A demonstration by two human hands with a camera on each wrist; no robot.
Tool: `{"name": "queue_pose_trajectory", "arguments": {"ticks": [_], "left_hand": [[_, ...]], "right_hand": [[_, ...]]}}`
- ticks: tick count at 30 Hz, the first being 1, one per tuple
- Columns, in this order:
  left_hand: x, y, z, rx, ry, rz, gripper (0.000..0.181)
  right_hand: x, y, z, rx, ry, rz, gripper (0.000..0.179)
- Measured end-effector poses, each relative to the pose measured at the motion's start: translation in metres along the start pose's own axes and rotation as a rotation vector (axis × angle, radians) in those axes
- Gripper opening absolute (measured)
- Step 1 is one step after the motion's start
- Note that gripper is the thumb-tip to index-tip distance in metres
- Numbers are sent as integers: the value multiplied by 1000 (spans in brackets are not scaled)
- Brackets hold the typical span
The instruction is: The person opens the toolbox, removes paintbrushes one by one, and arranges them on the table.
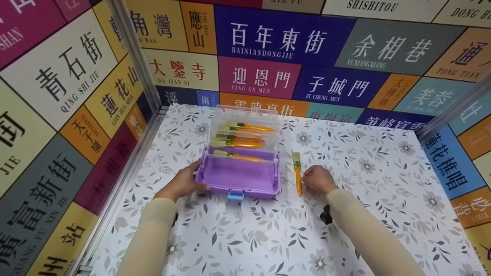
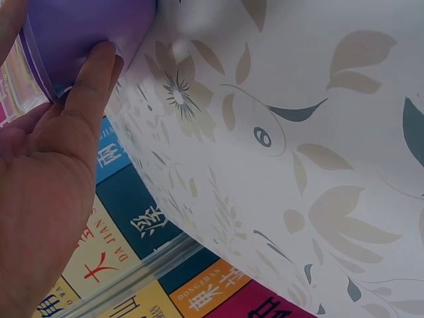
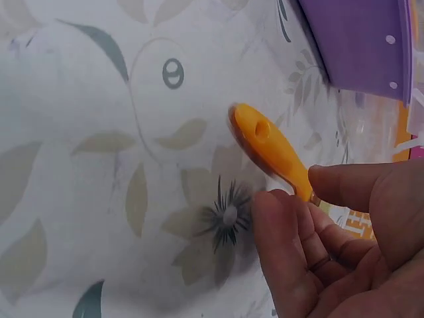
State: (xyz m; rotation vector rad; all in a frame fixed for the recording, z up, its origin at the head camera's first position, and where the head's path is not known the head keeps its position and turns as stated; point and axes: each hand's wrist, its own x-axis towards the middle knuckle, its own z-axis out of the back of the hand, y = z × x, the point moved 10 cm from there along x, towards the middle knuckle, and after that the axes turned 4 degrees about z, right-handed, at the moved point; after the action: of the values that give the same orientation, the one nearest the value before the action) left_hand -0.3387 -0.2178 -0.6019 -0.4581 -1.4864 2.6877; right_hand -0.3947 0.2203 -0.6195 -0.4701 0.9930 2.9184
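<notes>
My left hand (image 1: pixel 185 179) grips the left side of an open purple box (image 1: pixel 239 190), its fingers against the purple wall (image 2: pixel 136 30) in the left wrist view. A flat paintbrush (image 1: pixel 297 176) with an orange handle and pale bristles lies right of the box, bristles pointing away. Beside its handle is my right hand (image 1: pixel 317 179), fingers bent. In the right wrist view, thumb and index fingertips come right up to the orange handle (image 3: pixel 271 142); I cannot tell whether they pinch it. More orange-handled paintbrushes (image 1: pixel 255 127) show at the clear lid.
The clear lid (image 1: pixel 245 113) leans back behind the box, whose blue latch (image 1: pixel 235 194) faces me. A leaf-patterned white tabletop (image 1: pixel 276 237) lies under everything. Panels of coloured street-name signs (image 1: pixel 276 34) stand behind and at both sides, with metal posts (image 1: pixel 138 53) at the corners.
</notes>
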Motion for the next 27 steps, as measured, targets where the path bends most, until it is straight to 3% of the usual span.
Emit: {"name": "queue_pose_trajectory", "arguments": {"ticks": [9, 17, 27], "left_hand": [[1, 0, 0, -23, 4, 0, 111], [1, 2, -1, -3, 5, 18, 112], [2, 5, -2, -1, 2, 38, 112]], "right_hand": [[-19, 1, 26, 18, 20, 3, 28], [-34, 11, 51, -1, -7, 91, 33], [-54, 46, 80, -55, -56, 250, 32]]}}
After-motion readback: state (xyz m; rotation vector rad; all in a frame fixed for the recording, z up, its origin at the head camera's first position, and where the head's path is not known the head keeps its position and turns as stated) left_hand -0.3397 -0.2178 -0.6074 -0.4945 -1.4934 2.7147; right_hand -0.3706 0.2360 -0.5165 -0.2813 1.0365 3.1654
